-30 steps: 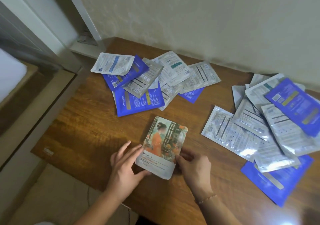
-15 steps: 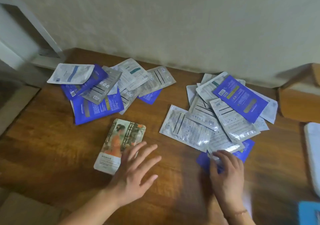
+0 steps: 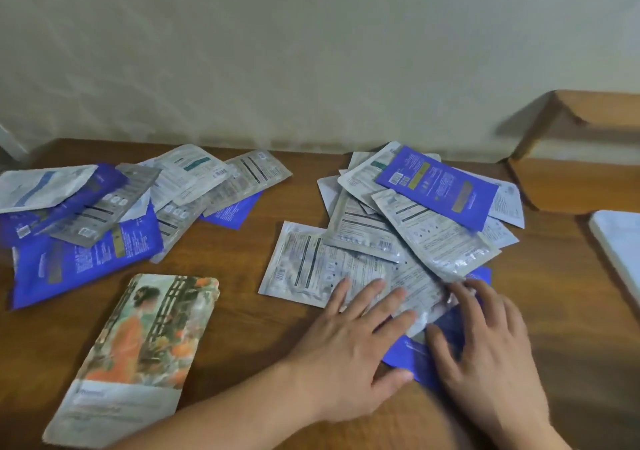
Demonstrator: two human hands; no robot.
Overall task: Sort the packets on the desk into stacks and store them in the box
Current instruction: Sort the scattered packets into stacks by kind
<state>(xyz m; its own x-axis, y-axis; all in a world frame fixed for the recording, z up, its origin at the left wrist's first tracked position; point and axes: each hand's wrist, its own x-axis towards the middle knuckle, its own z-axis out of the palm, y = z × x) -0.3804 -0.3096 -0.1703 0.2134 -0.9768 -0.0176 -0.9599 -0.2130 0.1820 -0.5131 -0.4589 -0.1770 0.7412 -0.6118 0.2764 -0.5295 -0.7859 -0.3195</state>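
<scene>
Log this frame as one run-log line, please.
phase: sorting right pile | left hand: flat on silver packet | right hand: on blue packet under pile | illustrated packet: set aside | box: open

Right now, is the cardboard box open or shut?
Open: the cardboard box has a flap raised at the desk's far right. Contents cannot be seen.

home room: wooden desk (image 3: 242, 311), plain wall (image 3: 311, 51), cardboard box (image 3: 571, 159).

Desk (image 3: 242, 328) is brown wood w/ visible grain, a bit shiny. Silver packets (image 3: 346, 269) look like glossy foil, light reflects on them. Blue packets (image 3: 436, 186) are smooth plastic, semi-gloss. Picture packet (image 3: 145, 339) looks more matt. Box (image 3: 568, 183) is matt brown cardboard. Wall (image 3: 311, 51) is rough, matt.
</scene>
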